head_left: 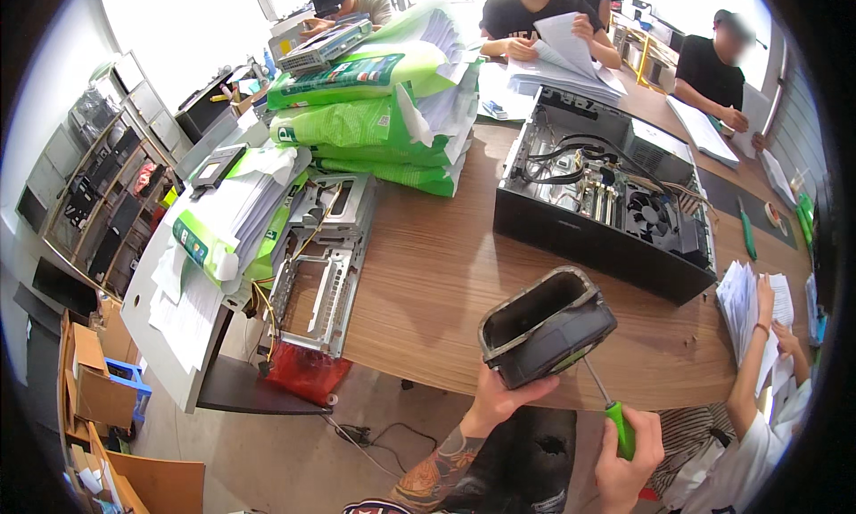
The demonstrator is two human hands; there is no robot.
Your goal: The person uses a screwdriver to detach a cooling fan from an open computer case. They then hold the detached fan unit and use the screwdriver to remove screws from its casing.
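Observation:
My left hand [508,396] grips a black, open-topped plastic housing [548,353] from below, above the table's near edge. A pale, worn-looking rim runs round its rectangular opening, and the inside is dark. In my right hand [631,465] is a screwdriver with a green handle [619,427]. Its metal shaft points up and left toward the underside of the housing; whether the tip touches it I cannot tell. Beyond the housing lies an open black computer case [584,229], with cables, cards and a fan showing inside.
Green-wrapped paper stacks [357,131] rise at the back left, a metal drive on top. Metal brackets [325,273] lie at the table's left edge above a red bag [308,371]. People handle papers across the table and at the right. Green pliers [746,230] rest on a dark mat.

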